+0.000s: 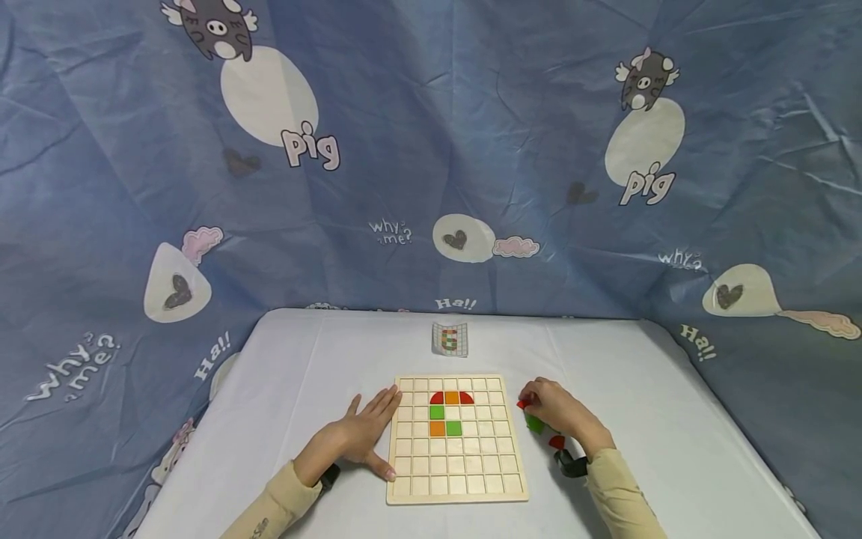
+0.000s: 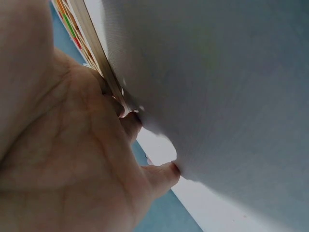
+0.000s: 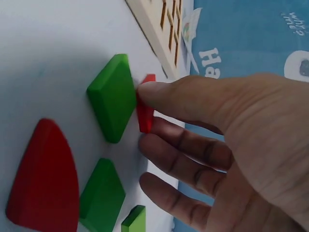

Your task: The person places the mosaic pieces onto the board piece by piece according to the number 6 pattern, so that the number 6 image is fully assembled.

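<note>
A wooden grid board (image 1: 458, 486) lies on the white table, with red, orange and green tiles set in several squares. Along its left edge rests my left hand (image 1: 360, 432), fingers straight and thumb spread toward the near corner. To the right of the board my right hand (image 1: 555, 406) pinches a red tile (image 3: 146, 111) between thumb and fingers, low over the table. Beside that tile are green tiles (image 3: 113, 99) and a red quarter-round tile (image 3: 44, 179). The left wrist view shows mostly the palm (image 2: 72, 145) and the board's side.
Behind the board lies a small paper card (image 1: 450, 340) printed with a coloured grid pattern. Blue patterned cloth (image 1: 404, 187) hangs behind and beside the white table (image 1: 323, 344). A black wrist strap (image 1: 572, 466) is on the right wrist.
</note>
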The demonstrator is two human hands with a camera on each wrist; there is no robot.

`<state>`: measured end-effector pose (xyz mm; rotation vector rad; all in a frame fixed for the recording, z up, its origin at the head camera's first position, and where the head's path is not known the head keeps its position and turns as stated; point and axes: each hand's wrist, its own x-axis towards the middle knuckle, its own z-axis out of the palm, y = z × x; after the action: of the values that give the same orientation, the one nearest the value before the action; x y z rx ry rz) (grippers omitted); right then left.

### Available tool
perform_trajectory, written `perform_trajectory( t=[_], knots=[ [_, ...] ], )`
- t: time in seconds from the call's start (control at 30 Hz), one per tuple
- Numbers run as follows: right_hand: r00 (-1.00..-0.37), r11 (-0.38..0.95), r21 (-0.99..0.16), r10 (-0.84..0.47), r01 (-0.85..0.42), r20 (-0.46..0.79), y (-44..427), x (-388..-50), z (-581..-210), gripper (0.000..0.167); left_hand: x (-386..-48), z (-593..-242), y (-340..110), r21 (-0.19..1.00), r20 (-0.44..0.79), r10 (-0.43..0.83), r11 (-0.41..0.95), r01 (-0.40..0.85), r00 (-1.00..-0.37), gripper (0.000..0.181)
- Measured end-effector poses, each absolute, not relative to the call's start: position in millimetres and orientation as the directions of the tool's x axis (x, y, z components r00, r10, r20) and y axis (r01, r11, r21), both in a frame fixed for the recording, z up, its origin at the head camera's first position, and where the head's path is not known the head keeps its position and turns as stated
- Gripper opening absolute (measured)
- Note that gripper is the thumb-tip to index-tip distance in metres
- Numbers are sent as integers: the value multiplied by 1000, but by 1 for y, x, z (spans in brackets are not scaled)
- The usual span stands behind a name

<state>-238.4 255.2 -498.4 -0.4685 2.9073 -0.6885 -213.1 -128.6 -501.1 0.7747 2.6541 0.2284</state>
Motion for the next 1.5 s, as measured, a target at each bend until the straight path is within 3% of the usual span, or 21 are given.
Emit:
perform_trajectory(
  t=[0.13, 0.7, 1.27, 1.5],
  knots=[
    [-956, 868, -432, -290, -245, -40, 256, -240, -500, 10, -213, -503, -128, 236, -304, 541, 840, 488, -785, 141],
    [-976, 865, -472, -213, -171, -37, 256, -242, -501, 24, -213, -503, -129, 222, -303, 543, 840, 496, -783, 140],
    [-938, 844, -411, -307, -346, 158, 240, -234, -485, 22, -214, -503, -129, 230, -299, 550, 835, 501, -780, 139],
    [-883, 793, -389, -406, -469, 237, 221, -228, -481, 17, -214, -504, -129, 232, -297, 547, 836, 497, -783, 139]
  ],
)
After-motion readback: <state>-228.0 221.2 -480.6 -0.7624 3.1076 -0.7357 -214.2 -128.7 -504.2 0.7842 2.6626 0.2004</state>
